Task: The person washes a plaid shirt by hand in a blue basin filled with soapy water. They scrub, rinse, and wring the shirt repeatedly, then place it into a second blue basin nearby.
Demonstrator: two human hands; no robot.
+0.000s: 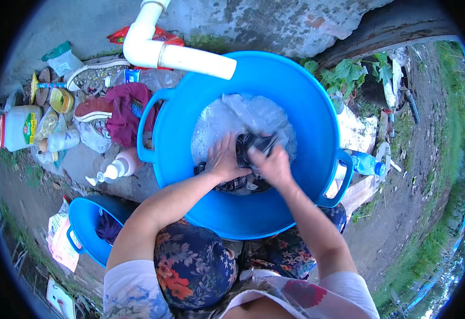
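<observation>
A large blue tub (312,127) with two side handles stands before my knees, with sudsy water (206,125) in its bottom. Dark plaid cloth (235,183) lies bunched in the suds, partly under my hands. My left hand (224,159) rests on the cloth, its fingers stretched out flat. Slightly blurred, my right hand (272,166) is closed around a raised fold of the same cloth, just right of the left hand. Pale, translucent wet material (248,109) floats behind both hands; its kind is unclear.
A white pipe (195,59) juts over the tub's far rim. At left lie a maroon cloth (126,109), shoes, a pump bottle (121,166) and a clear jug (22,127). A smaller blue bucket (91,212) holds dark cloth. A blue bottle (365,162) lies right.
</observation>
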